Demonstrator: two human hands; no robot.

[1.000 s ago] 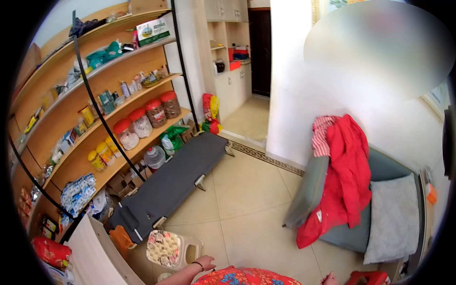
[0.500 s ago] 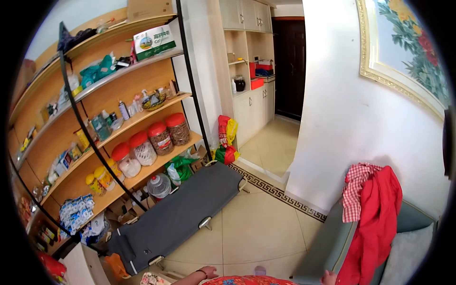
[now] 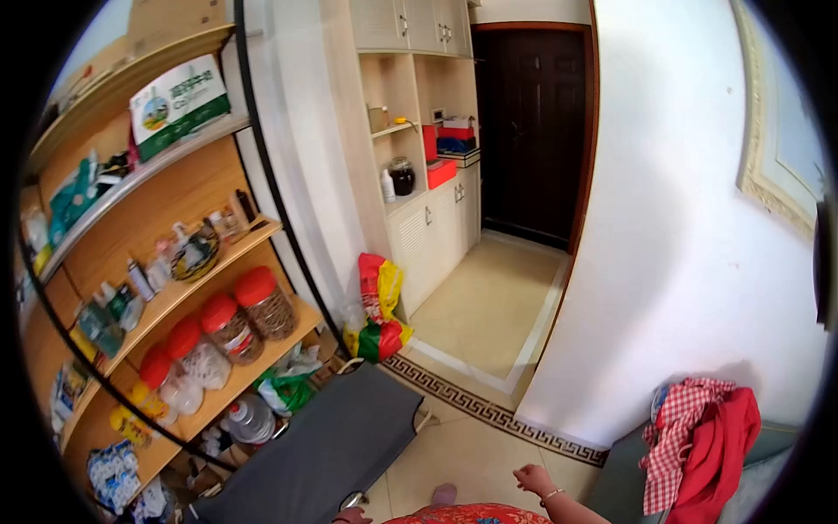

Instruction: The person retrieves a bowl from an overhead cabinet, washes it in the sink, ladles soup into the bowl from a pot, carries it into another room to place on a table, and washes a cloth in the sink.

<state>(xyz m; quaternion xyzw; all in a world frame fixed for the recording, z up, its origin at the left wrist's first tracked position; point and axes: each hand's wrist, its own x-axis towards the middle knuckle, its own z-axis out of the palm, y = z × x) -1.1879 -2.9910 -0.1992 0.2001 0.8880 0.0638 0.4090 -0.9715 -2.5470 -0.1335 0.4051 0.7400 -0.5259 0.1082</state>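
My right hand (image 3: 534,479), with a bracelet at the wrist, is held out over the tiled floor at the bottom centre-right. Its fingers are curled, and whether anything is in them is too small to tell. Only part of my left hand (image 3: 353,516) shows at the bottom edge, close to the lower end of the grey folding cot (image 3: 323,437). Its fingers are not clear. Between the hands are the red patterned clothing (image 3: 471,514) and the tip of a slipper (image 3: 444,494) on the floor.
Shelving with red-lidded jars (image 3: 266,303) stands at the left. Bright bags (image 3: 381,301) lean by a pale cabinet (image 3: 436,231). A dark door (image 3: 534,131) is beyond the patterned floor strip. At the right, red clothes (image 3: 720,454) hang over a grey-green sofa (image 3: 624,467).
The view has moved forward and toward the doorway, so the cabinet and door look larger. The stool has left the view. My right hand has come up and further into view; my left hand shows less.
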